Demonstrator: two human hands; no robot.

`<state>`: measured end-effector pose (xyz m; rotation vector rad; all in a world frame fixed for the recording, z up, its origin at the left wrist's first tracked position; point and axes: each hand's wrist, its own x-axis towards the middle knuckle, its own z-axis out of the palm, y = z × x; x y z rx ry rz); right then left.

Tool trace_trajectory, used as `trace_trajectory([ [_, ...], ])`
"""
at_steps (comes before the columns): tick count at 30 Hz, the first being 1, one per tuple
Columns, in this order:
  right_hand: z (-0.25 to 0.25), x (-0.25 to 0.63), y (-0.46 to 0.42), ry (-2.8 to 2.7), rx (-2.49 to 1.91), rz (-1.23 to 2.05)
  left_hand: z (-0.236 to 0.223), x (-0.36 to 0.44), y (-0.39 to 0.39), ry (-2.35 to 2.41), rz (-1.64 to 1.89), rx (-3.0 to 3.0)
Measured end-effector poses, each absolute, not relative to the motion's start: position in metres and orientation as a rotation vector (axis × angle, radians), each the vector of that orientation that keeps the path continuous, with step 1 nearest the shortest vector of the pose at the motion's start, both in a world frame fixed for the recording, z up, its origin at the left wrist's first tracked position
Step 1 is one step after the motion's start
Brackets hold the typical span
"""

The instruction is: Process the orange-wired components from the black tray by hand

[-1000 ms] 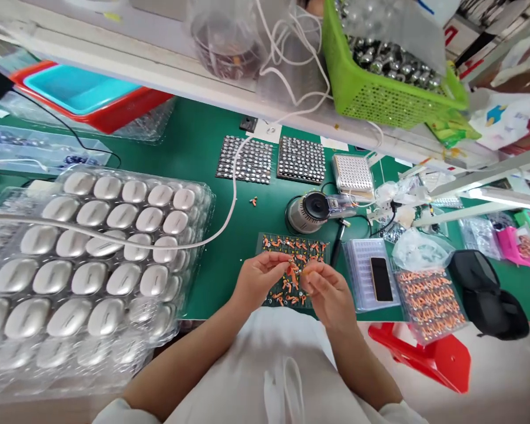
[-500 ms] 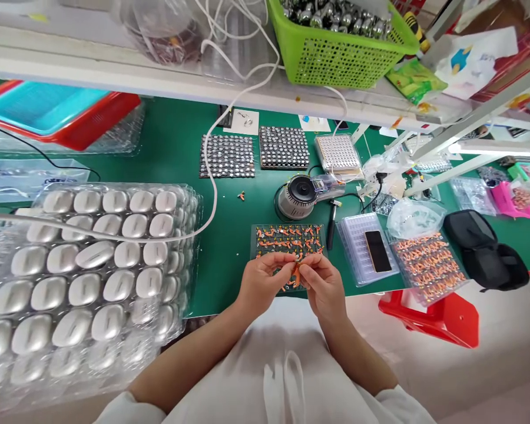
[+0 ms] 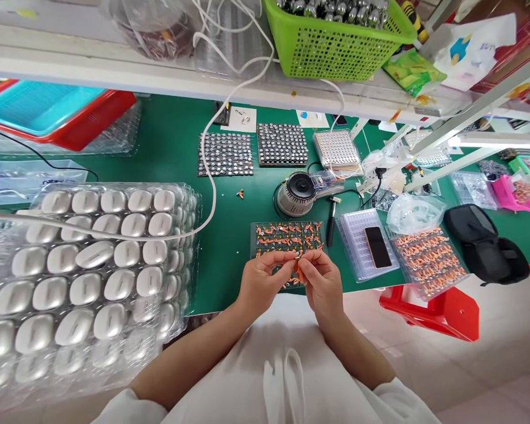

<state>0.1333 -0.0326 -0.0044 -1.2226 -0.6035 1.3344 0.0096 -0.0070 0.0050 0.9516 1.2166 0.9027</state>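
Over the dark tray (image 3: 253, 237), at its near side, the left hand (image 3: 261, 281) and right hand (image 3: 324, 281) pinched a small orange component (image 3: 298, 267), not laid down. Similar components (image 3: 286, 240) lay on the tray; whether finished, I could not tell. Beyond, leftward, lay one loose component (image 3: 240, 194).

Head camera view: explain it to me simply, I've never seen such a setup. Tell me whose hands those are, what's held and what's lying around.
There is no machine arm here. A camera worn on a person's head looks forward and down at their bare left hand and right hand. Their fingertips meet around a small piece, too hidden to identify. Beneath the hands, a tray of orange parts lies on the green bench. To the right are a hammer and a phone on clear trays. Rounded silvery items fill the trays at left.
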Motion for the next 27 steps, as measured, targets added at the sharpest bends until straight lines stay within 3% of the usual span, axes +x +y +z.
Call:
trace_trajectory([
  [27,-0.0058,0.1292,-0.025,-0.617,-1.264,1.314,0.0096,0.0071,0.0009,1.211,0.866,0.851],
])
